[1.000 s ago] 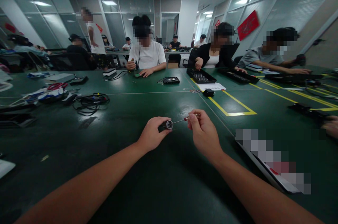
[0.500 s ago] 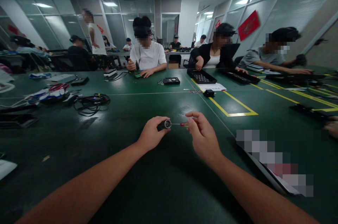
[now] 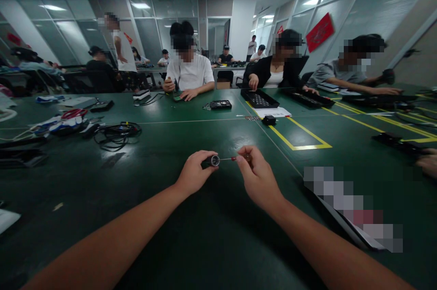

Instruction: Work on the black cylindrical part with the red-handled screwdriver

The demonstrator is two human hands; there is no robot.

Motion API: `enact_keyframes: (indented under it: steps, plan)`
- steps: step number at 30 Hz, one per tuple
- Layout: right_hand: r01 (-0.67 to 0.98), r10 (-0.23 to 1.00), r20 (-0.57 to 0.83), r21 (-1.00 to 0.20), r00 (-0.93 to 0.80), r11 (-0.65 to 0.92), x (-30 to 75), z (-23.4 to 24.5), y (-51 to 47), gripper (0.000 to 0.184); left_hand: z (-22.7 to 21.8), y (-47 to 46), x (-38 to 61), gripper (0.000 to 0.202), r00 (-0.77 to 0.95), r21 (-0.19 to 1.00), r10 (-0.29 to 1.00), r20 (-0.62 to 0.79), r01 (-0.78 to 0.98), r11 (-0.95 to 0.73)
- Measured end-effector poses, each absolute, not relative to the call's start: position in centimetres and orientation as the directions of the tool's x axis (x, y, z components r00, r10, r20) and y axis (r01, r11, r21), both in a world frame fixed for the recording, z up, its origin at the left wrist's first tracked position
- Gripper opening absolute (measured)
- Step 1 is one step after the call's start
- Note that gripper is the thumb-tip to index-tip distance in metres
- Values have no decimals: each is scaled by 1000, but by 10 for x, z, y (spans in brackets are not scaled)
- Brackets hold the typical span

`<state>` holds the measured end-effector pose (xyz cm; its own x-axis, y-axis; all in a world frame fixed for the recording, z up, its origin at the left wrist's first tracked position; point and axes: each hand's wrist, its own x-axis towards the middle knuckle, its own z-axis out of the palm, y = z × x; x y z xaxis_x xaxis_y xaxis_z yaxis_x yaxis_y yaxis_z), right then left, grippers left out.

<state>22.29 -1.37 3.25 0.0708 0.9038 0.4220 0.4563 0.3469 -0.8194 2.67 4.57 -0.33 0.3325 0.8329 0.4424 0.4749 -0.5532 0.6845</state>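
Note:
My left hand [image 3: 193,172] is closed round a small dark cylinder [image 3: 215,160] with a silvery ring at its end, gripped between thumb and fingers. From the right, the thin shaft of a screwdriver [image 3: 233,159] reaches the cylinder's side; whether its tip sits in a screw is too small to tell. My right hand [image 3: 258,174] pinches the screwdriver's reddish handle between thumb and fingers, and the fingers hide part of that handle. Both hands are above the green table [image 3: 205,240].
Bundled black cables [image 3: 118,134] lie to the left. Ahead are a hard drive [image 3: 220,104], a small black block [image 3: 269,120] and a black tray [image 3: 260,98]. A blurred-out flat item [image 3: 351,208] lies at right. Co-workers sit across the table; another person's hand [image 3: 428,162] shows at the right edge.
My right fingers have curled in more closely round the screwdriver handle. My left hand keeps its hold on the cylinder. Across the table, a co-worker's hand over the black tray has shifted slightly.

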Motion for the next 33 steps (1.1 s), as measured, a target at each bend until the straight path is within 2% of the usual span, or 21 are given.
enact_keyframes:
  steps: [2, 6, 12, 17, 19, 21, 23, 24, 27, 33]
  plan:
    - [463, 901, 428, -814, 71, 351, 223, 34, -14, 17, -3, 46, 27, 34, 339, 680, 831, 441, 478, -556]
    - [459, 915, 399, -826, 65, 328, 224, 34, -14, 35, -4, 45, 27, 32, 369, 667, 823, 432, 484, -567]
    - [364, 909, 406, -863, 88, 350, 225, 29, -13, 19, -4, 46, 27, 35, 354, 669, 830, 432, 492, -558]
    - [357, 899, 409, -872, 157, 334, 223, 30, -10, 25, -2, 44, 27, 36, 372, 615, 812, 450, 530, -584]
    - [226, 907, 347, -928, 239, 295, 224, 28, -4, 26, 0, 43, 27, 37, 392, 565, 787, 477, 549, -616]
    - [-37, 936, 176, -980, 305, 197, 228, 26, 5, 26, 2, 43, 26, 36, 411, 513, 760, 504, 565, -646]
    - [-260, 954, 6, -961, 299, 88, 232, 22, 15, 27, 3, 44, 25, 36, 407, 501, 758, 510, 576, -646]
    - [-298, 949, -15, -951, 316, 84, 234, 21, 18, 27, 2, 44, 25, 36, 398, 511, 767, 503, 579, -635]
    - [-253, 930, 23, -960, 367, 123, 237, 17, 24, 27, 1, 46, 24, 36, 384, 539, 792, 475, 584, -607]
    - [8, 906, 231, -970, 356, 244, 232, 19, 14, 31, -1, 46, 24, 35, 390, 554, 802, 453, 582, -596]
